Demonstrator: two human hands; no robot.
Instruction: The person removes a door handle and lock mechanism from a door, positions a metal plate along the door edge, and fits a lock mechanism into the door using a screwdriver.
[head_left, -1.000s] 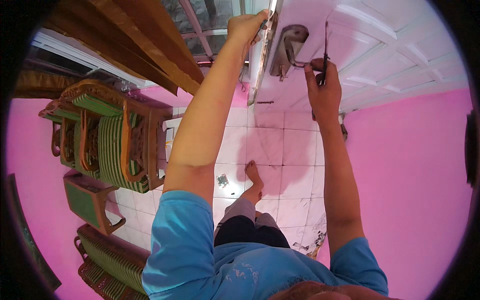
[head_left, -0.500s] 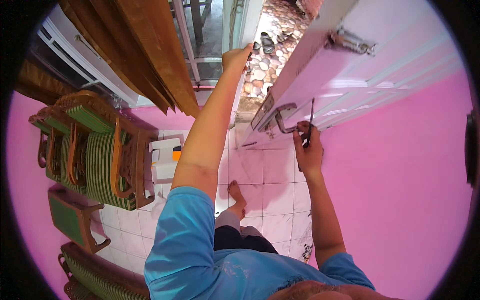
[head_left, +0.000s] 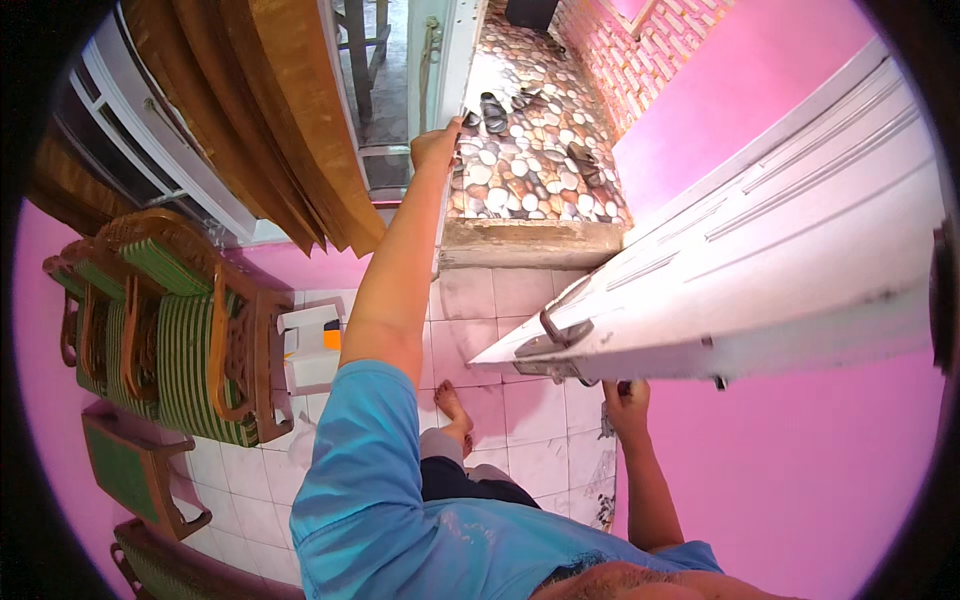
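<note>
My left arm stretches forward, and my left hand [head_left: 436, 148] is closed around the edge of the white door frame [head_left: 462, 60]; some of its fingertips are hidden. The white door [head_left: 760, 250] stands swung inward on the right, with its lock edge toward me and a dark lever handle [head_left: 566, 330] on its far face. Just below the lock edge, my right hand [head_left: 628, 412] is closed, fingers up at the door. A dark bit of the thin, screwdriver-like tool [head_left: 625, 387] shows between its fingers; the rest of it is hidden.
Beyond the raised sill [head_left: 530, 243] lies a pebble-patterned floor with dark sandals [head_left: 493, 113]. On the left are brown curtains [head_left: 260, 110], a carved wooden chair [head_left: 205, 350] with green striped cushions, an open white box [head_left: 312, 345] and a small green-topped table [head_left: 125, 460]. A pink wall [head_left: 780, 460] stands at the right.
The door has swung further inward toward me, widening the doorway. My right hand has moved down, to the near side of the door's edge. My left hand stays on the frame.
</note>
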